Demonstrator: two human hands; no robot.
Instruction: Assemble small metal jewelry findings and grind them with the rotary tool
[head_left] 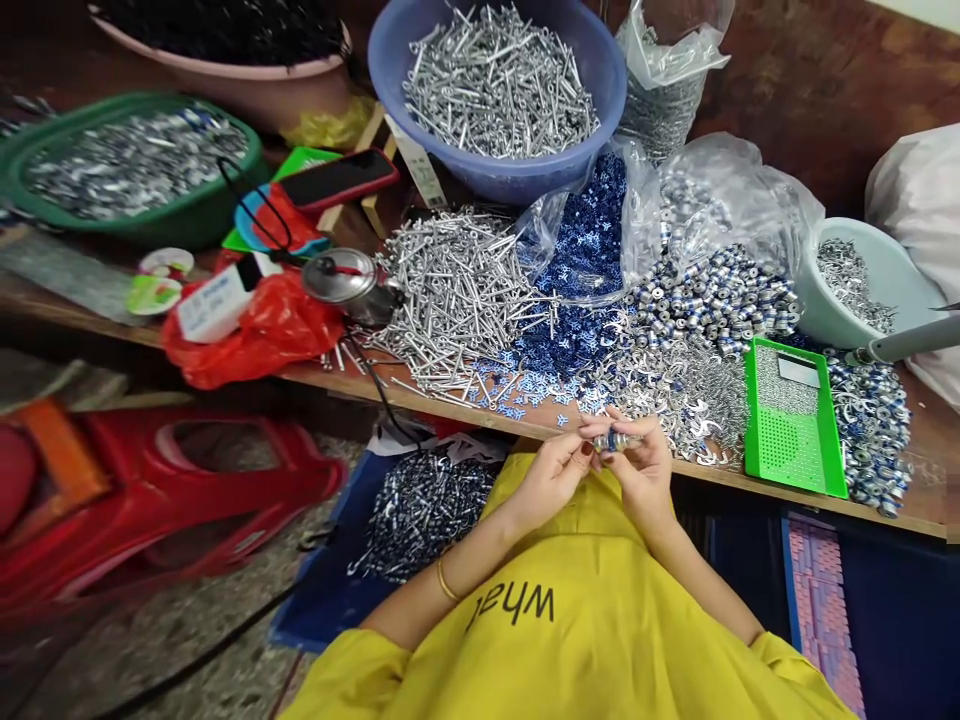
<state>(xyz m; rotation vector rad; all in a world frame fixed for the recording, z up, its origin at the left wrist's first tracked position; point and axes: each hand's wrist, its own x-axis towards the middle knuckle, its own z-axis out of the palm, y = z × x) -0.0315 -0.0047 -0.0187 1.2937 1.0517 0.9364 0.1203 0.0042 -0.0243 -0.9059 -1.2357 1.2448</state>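
My left hand (551, 470) and my right hand (641, 470) meet just below the table's front edge, both pinched on a small silver and blue metal part (611, 440) held between the fingertips. Right in front of them lie loose blue cross-shaped pieces (525, 395), a heap of silver pins (457, 295) and a heap of silver and blue rollers (712, 305) on the wooden table (922, 515).
A blue basin of pins (499, 85), a green basin (131, 165), a pink basin (225, 50) and a pale bowl (862, 280) stand behind. A green perforated tray (791, 420) lies right. A red bag (262, 325), a phone (337, 180) and a red stool (150, 490) are left.
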